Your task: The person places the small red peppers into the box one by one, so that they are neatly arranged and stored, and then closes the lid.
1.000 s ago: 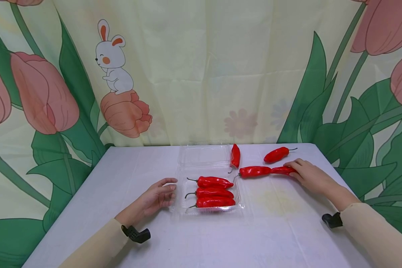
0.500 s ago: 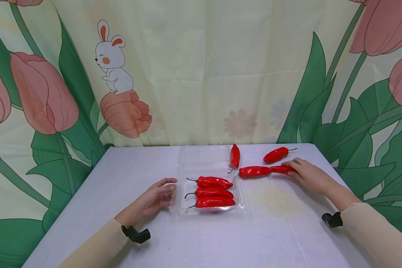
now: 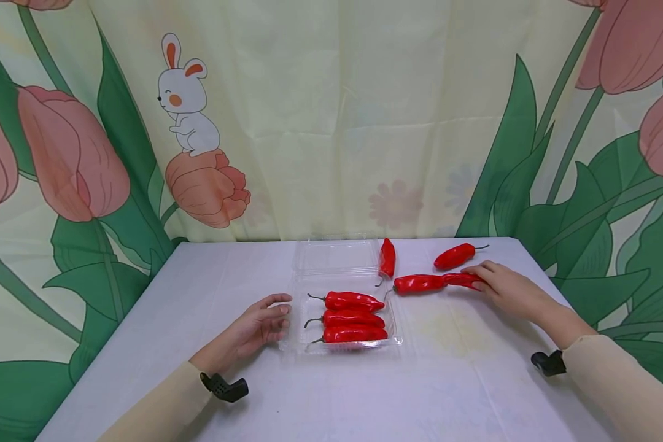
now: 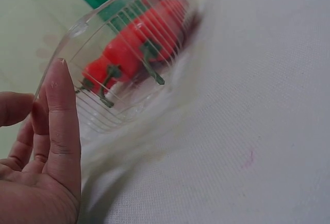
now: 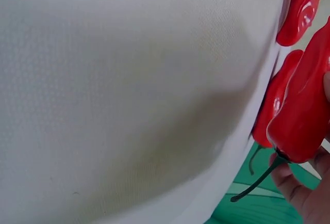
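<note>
In the head view, my left hand (image 3: 254, 328) is at the left edge of a clear plastic container (image 3: 395, 316). The left wrist view shows its thumb and fingers pinching the container's rim (image 4: 77, 29). Three red chili peppers (image 3: 353, 333) lie side by side inside, stems to the left. My right hand (image 3: 511, 291) holds another red chili pepper (image 5: 304, 110) at the right; its narrow tip points left in the head view. The right wrist view shows its green stem beside my fingers. Left of it, a red chili pepper (image 3: 418, 283) lies on the table, close to the container's right wall.
The container's hinged lid (image 3: 337, 258) stands open at the back. Beside it lies one chili pepper (image 3: 387, 259); a further chili pepper (image 3: 455, 256) is near the table's back right. A printed curtain (image 3: 309, 123) hangs behind the white table (image 3: 453, 393).
My right hand has shifted very slightly left with the chili pepper. The left hand, the container and the peppers in it stay put.
</note>
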`<state>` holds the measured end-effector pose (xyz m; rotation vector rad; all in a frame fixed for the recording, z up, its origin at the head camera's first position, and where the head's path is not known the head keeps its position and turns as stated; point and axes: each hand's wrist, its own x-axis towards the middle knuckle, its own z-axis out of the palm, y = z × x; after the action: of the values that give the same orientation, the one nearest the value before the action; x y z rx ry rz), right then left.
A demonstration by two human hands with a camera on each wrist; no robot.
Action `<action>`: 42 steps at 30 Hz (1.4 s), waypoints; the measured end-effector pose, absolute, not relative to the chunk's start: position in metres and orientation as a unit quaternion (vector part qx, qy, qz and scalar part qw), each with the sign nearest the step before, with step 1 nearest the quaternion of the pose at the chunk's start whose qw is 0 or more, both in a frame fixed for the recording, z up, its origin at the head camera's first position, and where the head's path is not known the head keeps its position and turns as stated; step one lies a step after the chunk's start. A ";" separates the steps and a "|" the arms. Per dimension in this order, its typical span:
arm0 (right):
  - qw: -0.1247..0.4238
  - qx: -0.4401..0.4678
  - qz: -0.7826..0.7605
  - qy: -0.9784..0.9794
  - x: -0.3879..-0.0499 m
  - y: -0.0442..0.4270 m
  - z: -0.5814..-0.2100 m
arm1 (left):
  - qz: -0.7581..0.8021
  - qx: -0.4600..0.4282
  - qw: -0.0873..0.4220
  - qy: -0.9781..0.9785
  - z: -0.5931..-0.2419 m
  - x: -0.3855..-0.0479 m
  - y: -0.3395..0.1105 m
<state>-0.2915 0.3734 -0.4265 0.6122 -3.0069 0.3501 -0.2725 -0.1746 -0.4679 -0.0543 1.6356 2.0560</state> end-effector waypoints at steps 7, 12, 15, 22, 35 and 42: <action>0.030 0.208 0.112 -0.971 -0.289 0.366 -0.424 | 0.755 -0.025 0.249 0.606 -0.467 -0.273 -0.174; 0.036 0.213 0.114 -0.970 -0.288 0.359 -0.422 | 0.755 -0.021 0.249 0.606 -0.466 -0.273 -0.174; 0.037 0.216 0.117 -0.969 -0.286 0.354 -0.419 | 0.755 -0.020 0.249 0.607 -0.466 -0.273 -0.174; 0.038 0.226 0.118 -0.966 -0.282 0.343 -0.412 | 0.757 -0.029 0.251 0.603 -0.467 -0.273 -0.173; 0.049 0.234 0.137 -0.961 -0.279 0.331 -0.409 | 0.756 -0.020 0.248 0.606 -0.469 -0.272 -0.174; 0.052 0.235 0.155 -0.958 -0.279 0.327 -0.407 | 0.756 -0.017 0.247 0.606 -0.468 -0.271 -0.173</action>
<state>-0.2787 0.3273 -0.4070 0.7140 -2.9154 0.4724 -0.2712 -0.1734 -0.4684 -0.0468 1.6522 2.0606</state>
